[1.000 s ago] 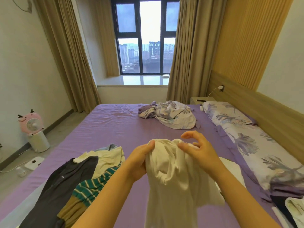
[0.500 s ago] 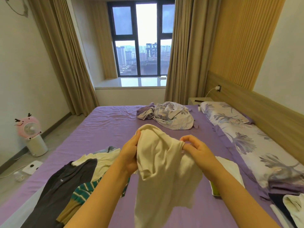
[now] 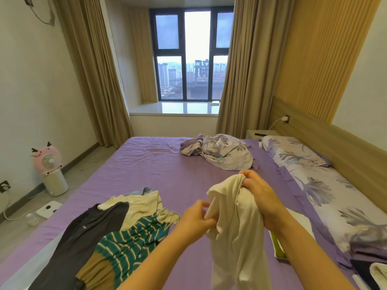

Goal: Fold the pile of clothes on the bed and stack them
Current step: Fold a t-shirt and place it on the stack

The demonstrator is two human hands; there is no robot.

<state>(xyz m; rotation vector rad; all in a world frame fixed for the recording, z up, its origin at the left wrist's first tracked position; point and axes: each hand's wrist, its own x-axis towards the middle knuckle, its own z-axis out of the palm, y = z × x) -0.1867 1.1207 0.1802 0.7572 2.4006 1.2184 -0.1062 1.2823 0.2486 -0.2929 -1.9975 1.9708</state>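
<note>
Count: two hands, one cream knit garment (image 3: 236,222) held up, one loose pile of clothes (image 3: 117,229) at left with about four pieces visible. Surface: purple-sheeted bed (image 3: 150,164); window and tan curtains beyond. Right hand (image 3: 259,197) clenches the garment's top edge; left hand (image 3: 194,220) pinches a fold lower down. Cloth hangs between and below both.

The white garment (image 3: 236,231) runs off the bottom edge, so its full shape cannot be told. The right hand (image 3: 261,197) covers part of the folded item (image 3: 301,222) behind it. The dark shirt (image 3: 83,237) and striped top (image 3: 129,241) are cut off below. Folded clothes (image 3: 374,275) at the lower right corner are cropped.
</note>
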